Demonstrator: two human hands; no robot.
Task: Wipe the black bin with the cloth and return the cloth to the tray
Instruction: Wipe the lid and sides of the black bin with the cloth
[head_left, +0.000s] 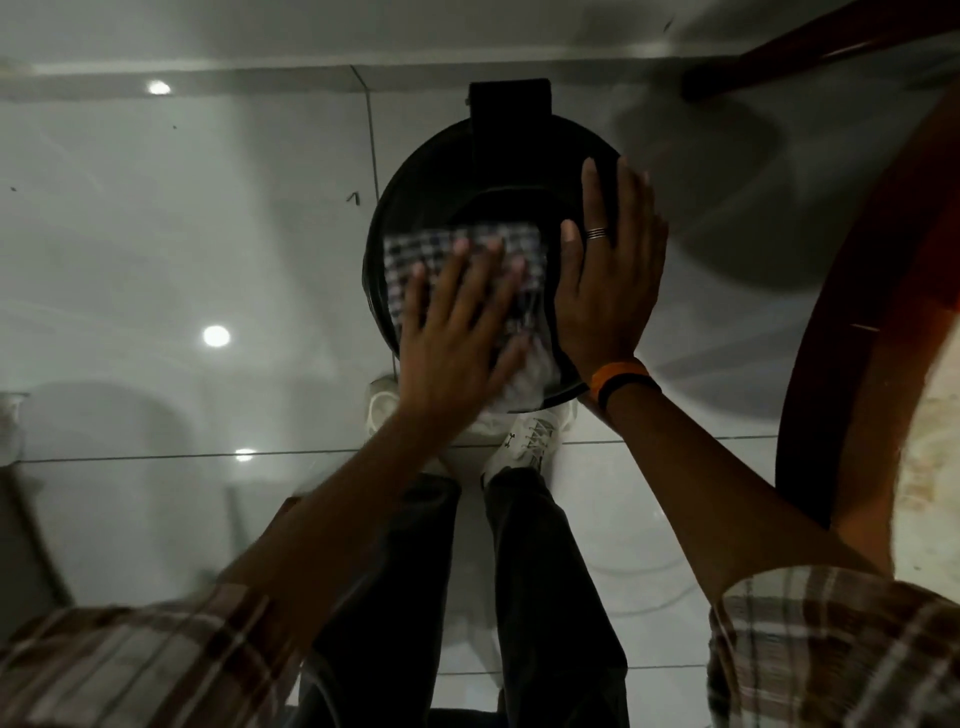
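A round black bin stands on the glossy floor just beyond my feet, its lid shut and a flat black pedal or hinge block at its far side. A checked cloth lies spread on the lid. My left hand presses flat on the cloth with fingers spread; it is motion-blurred. My right hand, wearing a ring and an orange-and-black wristband, lies flat against the bin's right side, steadying it. No tray is in view.
A round wooden table with a dark rim fills the right edge, close to my right arm. A wooden chair leg crosses the top right. My white shoes stand right behind the bin. Glossy white tiles stretch to the left.
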